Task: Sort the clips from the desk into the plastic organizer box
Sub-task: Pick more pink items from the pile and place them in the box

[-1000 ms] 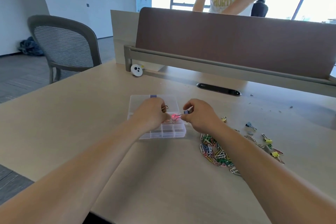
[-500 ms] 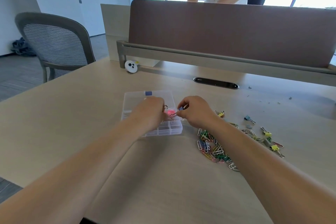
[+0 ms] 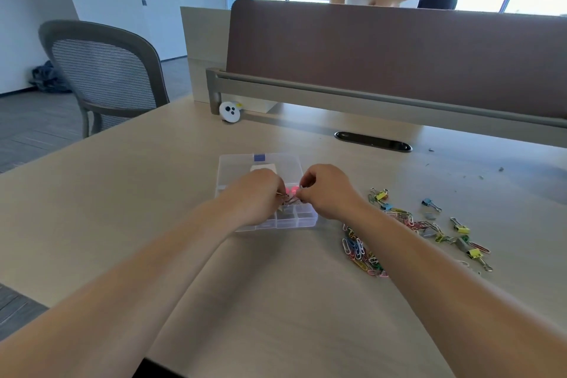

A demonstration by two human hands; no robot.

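Both my left hand (image 3: 256, 195) and right hand (image 3: 326, 193) pinch a small pink binder clip (image 3: 291, 191) above the clear plastic organizer box (image 3: 228, 164), probably to steer it into one compartment.

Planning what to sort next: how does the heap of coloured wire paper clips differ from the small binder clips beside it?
The coloured wire paper clips are mostly heaped together; the small binder clips lie scattered singly, farther right. Paper clips are flat loops; binder clips are chunkier, with yellow or blue bodies. Both lie on the desk.
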